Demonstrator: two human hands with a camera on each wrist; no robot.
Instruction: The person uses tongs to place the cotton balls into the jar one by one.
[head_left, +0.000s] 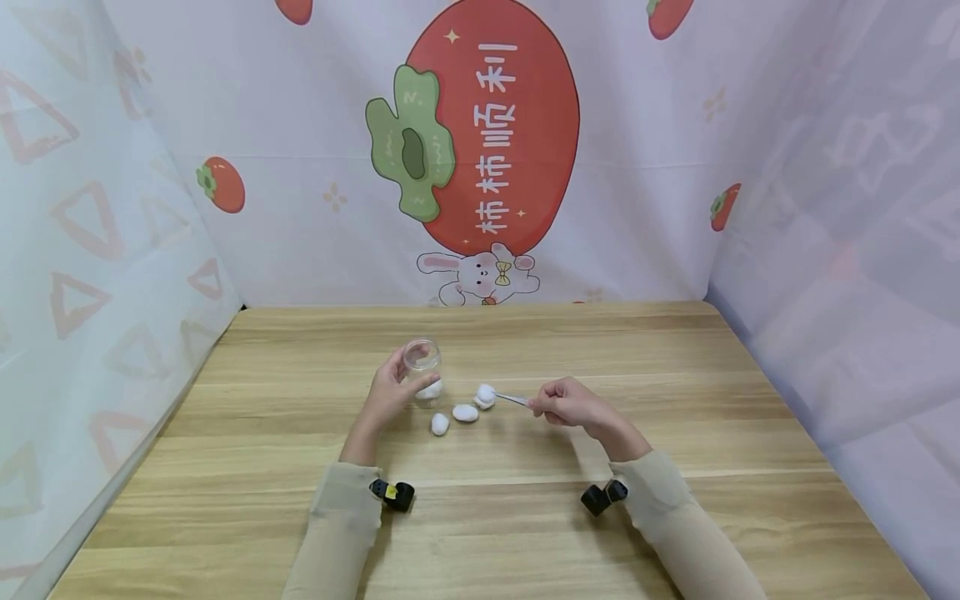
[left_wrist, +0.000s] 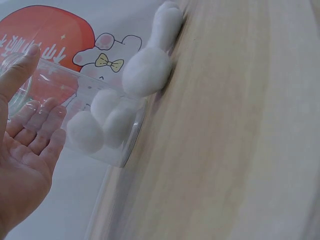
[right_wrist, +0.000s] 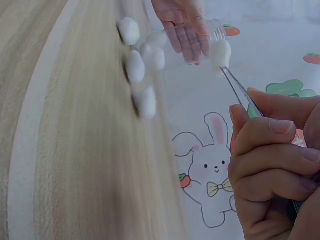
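My left hand (head_left: 390, 387) grips an upright clear jar (head_left: 422, 358), thumb on one side and fingers on the other. Inside, at its bottom, lie a few white cotton balls (left_wrist: 105, 122). Between the thumb and fingers of my right hand (head_left: 570, 402) is a pair of metal tweezers (right_wrist: 240, 90). Their tips pinch a cotton ball (right_wrist: 221, 54) raised above the table, to the right of the jar. In the head view this ball overlaps another one lying on the table. Two more loose balls, one oval (head_left: 466, 412) and one rounder (head_left: 440, 424), lie in front of the jar.
All this is on a wood-grain table (head_left: 480, 533). Behind it hangs a white cloth backdrop (head_left: 300, 233) printed with persimmons and a rabbit, and cloth also hangs along both sides. Small black devices (head_left: 397, 496) are strapped at both wrists over beige sleeves (head_left: 337, 525).
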